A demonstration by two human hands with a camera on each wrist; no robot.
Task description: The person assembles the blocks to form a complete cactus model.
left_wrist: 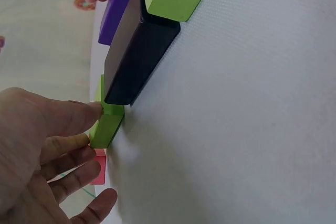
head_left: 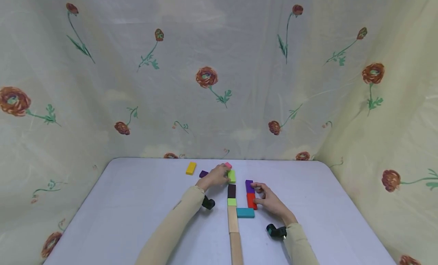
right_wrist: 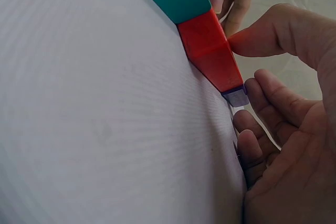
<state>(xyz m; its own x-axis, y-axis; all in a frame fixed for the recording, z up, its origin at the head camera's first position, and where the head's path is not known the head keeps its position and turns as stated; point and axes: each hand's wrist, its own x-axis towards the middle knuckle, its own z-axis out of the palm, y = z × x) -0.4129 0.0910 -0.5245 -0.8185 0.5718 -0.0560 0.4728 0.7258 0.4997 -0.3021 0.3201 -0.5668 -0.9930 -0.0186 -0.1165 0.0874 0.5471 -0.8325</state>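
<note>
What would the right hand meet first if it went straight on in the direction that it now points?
The right hand would probably meet the purple oblong block first; whether they already touch is hard to judge.

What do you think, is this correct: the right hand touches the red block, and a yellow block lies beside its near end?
The colour is wrong: a teal block, not yellow, lies beside the near end of the red block, as the head view shows. The right hand does touch it.
</note>
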